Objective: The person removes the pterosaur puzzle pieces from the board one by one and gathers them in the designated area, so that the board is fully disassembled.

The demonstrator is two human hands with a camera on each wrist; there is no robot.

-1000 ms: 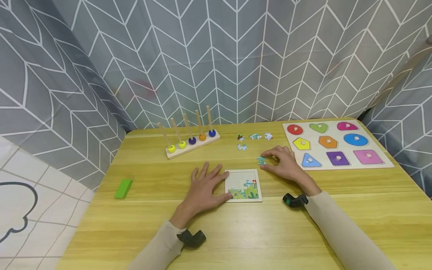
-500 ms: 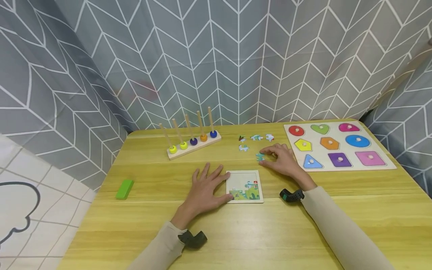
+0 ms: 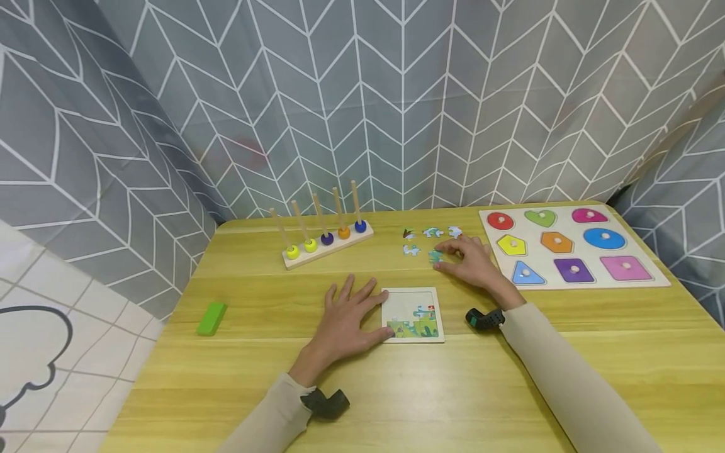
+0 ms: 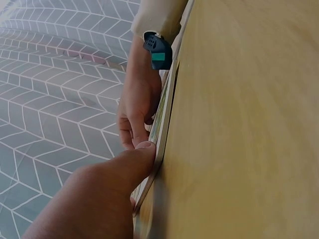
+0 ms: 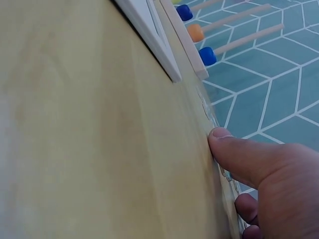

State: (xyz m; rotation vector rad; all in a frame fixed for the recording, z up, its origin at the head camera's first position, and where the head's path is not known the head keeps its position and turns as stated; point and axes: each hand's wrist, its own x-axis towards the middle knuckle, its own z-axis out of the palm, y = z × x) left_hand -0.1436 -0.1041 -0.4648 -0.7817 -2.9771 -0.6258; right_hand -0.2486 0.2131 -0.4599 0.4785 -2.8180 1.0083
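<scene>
My left hand (image 3: 347, 321) lies with fingers spread at the left side of a square puzzle tray (image 3: 408, 290). Its thumb (image 4: 142, 152) and index finger touch the tray's edge. Pieces with a green and blue picture (image 3: 418, 328) fill the tray's lower part and right side. Beyond the tray, my right hand (image 3: 472, 263) pinches a teal jigsaw piece (image 3: 435, 257) between thumb and index finger, low over the table. Several loose jigsaw pieces lie near it, among them a light blue one (image 3: 411, 250) and a green and white one (image 3: 433, 232).
A bead stacker (image 3: 328, 245) with upright pegs stands at the back left. At the right lies a shape board (image 3: 535, 267) with coloured knobbed shapes, close to my right hand. A green block (image 3: 212, 319) sits at the left. A patterned curtain (image 3: 351, 94) hangs behind the table.
My right hand has moved the teal piece away from me and slightly left, closer to the loose pieces. My left hand has stayed at the tray. The head view has shifted slightly.
</scene>
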